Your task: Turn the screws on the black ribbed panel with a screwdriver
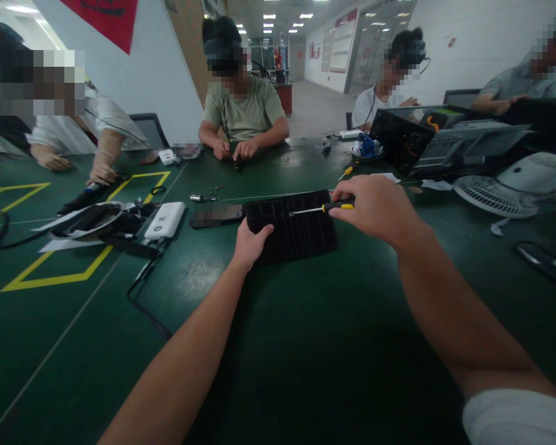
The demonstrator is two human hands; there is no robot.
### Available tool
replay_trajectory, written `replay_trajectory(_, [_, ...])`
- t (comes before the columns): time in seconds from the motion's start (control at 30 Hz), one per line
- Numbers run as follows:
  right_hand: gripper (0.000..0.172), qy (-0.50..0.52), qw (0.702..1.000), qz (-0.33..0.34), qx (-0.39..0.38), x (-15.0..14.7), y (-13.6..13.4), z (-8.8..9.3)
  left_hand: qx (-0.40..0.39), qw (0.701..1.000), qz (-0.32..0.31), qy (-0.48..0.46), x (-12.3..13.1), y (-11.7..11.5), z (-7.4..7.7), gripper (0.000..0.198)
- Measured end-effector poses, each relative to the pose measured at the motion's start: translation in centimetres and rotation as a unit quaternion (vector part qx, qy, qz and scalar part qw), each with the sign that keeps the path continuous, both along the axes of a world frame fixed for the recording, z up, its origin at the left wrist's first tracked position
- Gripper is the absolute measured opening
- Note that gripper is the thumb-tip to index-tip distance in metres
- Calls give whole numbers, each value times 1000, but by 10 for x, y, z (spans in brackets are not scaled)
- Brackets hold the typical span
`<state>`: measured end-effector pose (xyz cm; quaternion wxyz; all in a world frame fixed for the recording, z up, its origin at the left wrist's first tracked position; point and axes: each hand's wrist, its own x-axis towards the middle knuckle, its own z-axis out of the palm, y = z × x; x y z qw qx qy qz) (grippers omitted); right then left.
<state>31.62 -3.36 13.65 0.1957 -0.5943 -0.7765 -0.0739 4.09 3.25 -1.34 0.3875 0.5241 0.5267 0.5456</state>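
Note:
My left hand (pixel 254 242) is closed on the left end of a black ribbed plastic panel (pixel 310 238), its thumb lying on top. The panel rests tilted toward me on or just above the green table; I cannot tell which. In my right hand (pixel 375 207) is a screwdriver (pixel 337 206) with a yellow and black handle, gripped with the fingers. Its thin metal shaft points left across the panel's face. At the shaft's tip is a small shiny piece too small to make out. A flat dark object (pixel 217 216) lies just left of the panel.
A white power bank (pixel 165 220) with a cable lies left, beside a heap of black parts (pixel 106 222). Small metal bits (pixel 217 188) and another screwdriver (pixel 349 170) are beyond the panel. A white fan (pixel 500 185) lies right. Several people sit around the table.

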Motion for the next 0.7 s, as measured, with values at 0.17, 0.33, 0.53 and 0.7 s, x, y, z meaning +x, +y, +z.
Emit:
replay_trajectory(0.17, [21, -5, 1000, -8, -3, 0, 1, -1, -1, 1000, -2, -4, 0, -1, 0, 39])
replay_trajectory(0.33, [22, -5, 1000, -7, -7, 0, 1, -1, -4, 1000, 0, 3, 0, 0, -1, 37])
replay_trajectory(0.53, [29, -34, 999, -23, -31, -2, -2, 0, 1, 1000, 1, 4, -1, 2, -4, 39])
replay_trajectory(0.7, [31, -46, 998, -39, -35, -4, -5, 1, -1, 1000, 2, 4, 0, 0, -2, 38])
